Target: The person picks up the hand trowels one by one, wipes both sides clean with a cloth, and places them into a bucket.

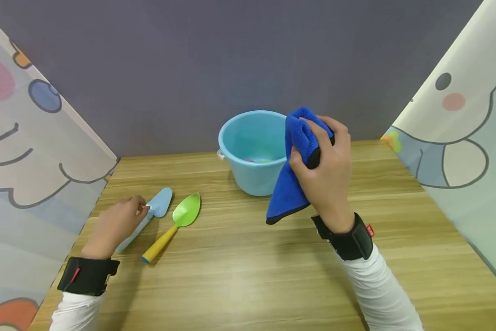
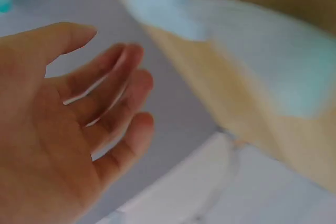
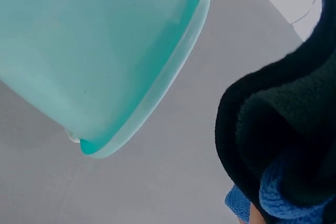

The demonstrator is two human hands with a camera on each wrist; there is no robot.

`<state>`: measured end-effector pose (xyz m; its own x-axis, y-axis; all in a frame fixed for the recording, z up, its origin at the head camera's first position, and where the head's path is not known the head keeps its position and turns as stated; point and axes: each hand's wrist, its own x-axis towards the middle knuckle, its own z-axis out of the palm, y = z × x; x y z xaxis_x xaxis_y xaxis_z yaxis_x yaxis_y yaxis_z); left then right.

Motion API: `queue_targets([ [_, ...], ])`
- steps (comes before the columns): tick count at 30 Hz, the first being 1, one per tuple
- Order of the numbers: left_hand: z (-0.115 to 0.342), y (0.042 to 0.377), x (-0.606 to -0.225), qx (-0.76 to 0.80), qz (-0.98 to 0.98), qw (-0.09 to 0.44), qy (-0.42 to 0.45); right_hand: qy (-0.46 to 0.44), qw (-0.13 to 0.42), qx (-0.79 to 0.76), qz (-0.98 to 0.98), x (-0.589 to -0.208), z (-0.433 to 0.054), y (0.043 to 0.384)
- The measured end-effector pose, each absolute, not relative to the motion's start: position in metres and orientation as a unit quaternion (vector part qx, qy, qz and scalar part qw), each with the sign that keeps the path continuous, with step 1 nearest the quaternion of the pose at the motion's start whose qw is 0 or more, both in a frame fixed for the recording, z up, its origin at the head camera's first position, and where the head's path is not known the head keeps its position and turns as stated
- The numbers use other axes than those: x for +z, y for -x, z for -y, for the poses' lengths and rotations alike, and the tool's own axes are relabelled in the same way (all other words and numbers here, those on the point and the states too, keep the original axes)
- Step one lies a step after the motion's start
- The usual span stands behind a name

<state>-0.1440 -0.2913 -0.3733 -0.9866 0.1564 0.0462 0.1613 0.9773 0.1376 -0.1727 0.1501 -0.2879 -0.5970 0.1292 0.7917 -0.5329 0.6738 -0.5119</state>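
Observation:
My right hand (image 1: pixel 330 170) grips a folded blue towel (image 1: pixel 287 195) with black edging beside the right part of the bucket rim. One corner of the towel hangs down in front of the light blue bucket (image 1: pixel 253 179). In the right wrist view the towel (image 3: pixel 294 198) shows its dark edge, apart from the bucket (image 3: pixel 100 51). Over at the left, my left hand (image 1: pixel 117 225) hovers by a light blue toy shovel (image 1: pixel 161 202), overlapping its handle in the head view. The left wrist view shows this hand (image 2: pixel 68 114) with loosely bent fingers and nothing in it.
A toy trowel (image 1: pixel 187 210) with a green blade and yellow handle lies right of the blue shovel. Small pink and green bits show at the bucket's bottom. A grey wall (image 1: pixel 169 78) backs the wooden table (image 1: pixel 231 276); cartoon-printed panels (image 1: pixel 20 151) flank it.

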Motion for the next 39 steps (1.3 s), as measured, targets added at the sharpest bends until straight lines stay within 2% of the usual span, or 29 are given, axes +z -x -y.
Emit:
queue_targets([
  [4, 0.313, 0.134, -0.399, -0.067, 0.996, -0.027, 0.059, -0.132, 0.426, 0.378, 0.811, -0.289, -0.149, 0.172],
  [8, 0.32, 0.13, -0.413, -0.072, 0.996, -0.028, 0.042, -0.132, 0.425, 0.387, 0.808, -0.289, -0.148, 0.173],
  [11, 0.319, 0.129, -0.417, -0.083, 0.995, -0.023, 0.039, -0.131, 0.427, 0.385, 0.808, -0.289, -0.149, 0.173],
  [17, 0.313, 0.13, -0.416, -0.123, 0.99, -0.068, 0.023, -0.127, 0.43, 0.378, 0.81, -0.288, -0.151, 0.174],
  [20, 0.31, 0.13, -0.415, -0.133, 0.988, -0.072, 0.019, -0.127, 0.427, 0.378, 0.812, -0.288, -0.151, 0.173],
  [23, 0.307, 0.13, -0.414, -0.135, 0.989, -0.047, 0.023, -0.13, 0.422, 0.374, 0.815, -0.287, -0.151, 0.173],
  [28, 0.298, 0.129, -0.406, -0.131, 0.99, 0.032, 0.044, -0.138, 0.415, 0.369, 0.82, -0.287, -0.15, 0.172],
  [34, 0.279, 0.127, -0.386, -0.108, 0.983, 0.124, 0.076, -0.137, 0.416, 0.37, 0.819, -0.287, -0.15, 0.171],
  [39, 0.26, 0.129, -0.364, -0.091, 0.976, 0.172, 0.098, -0.14, 0.414, 0.376, 0.817, -0.287, -0.149, 0.169],
])
